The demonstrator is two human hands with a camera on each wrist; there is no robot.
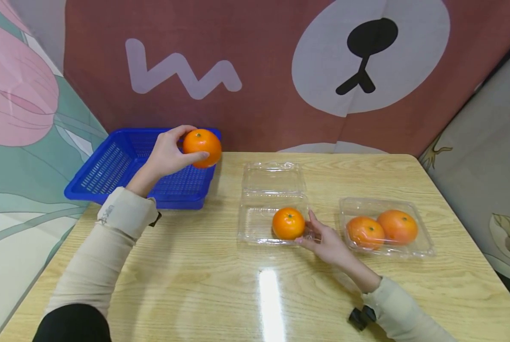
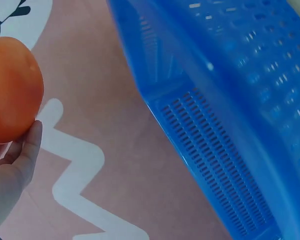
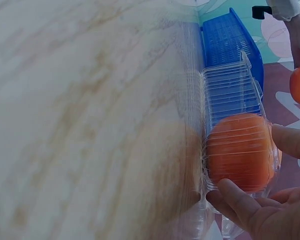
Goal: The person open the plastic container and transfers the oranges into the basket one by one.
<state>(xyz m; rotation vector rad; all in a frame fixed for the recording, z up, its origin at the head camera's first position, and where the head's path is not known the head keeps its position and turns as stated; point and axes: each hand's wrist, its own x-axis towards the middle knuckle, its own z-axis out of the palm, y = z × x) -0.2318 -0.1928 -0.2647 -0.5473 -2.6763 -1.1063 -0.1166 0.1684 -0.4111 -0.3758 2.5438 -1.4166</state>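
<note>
My left hand (image 1: 169,151) grips an orange (image 1: 202,147) between thumb and fingers, above the right end of a blue plastic basket (image 1: 182,202). In the left wrist view that orange (image 2: 12,92) sits at the left edge, apart from the basket (image 2: 210,165). My right hand (image 1: 328,241) holds the right front corner of a clear plastic container (image 1: 255,232), its lid (image 1: 274,179) folded open towards the back. Inside the container, at its right end, lies another orange (image 1: 288,223). The right wrist view shows fingers (image 3: 240,202) against the container's wall, close to this orange (image 3: 240,152).
To the right stands a second clear container (image 1: 423,247) with two oranges (image 1: 397,227) in it. All stand on a light wooden table (image 1: 195,270). Behind its back edge hangs a printed cloth (image 1: 263,109); another patterned cloth (image 1: 490,156) hangs on the right.
</note>
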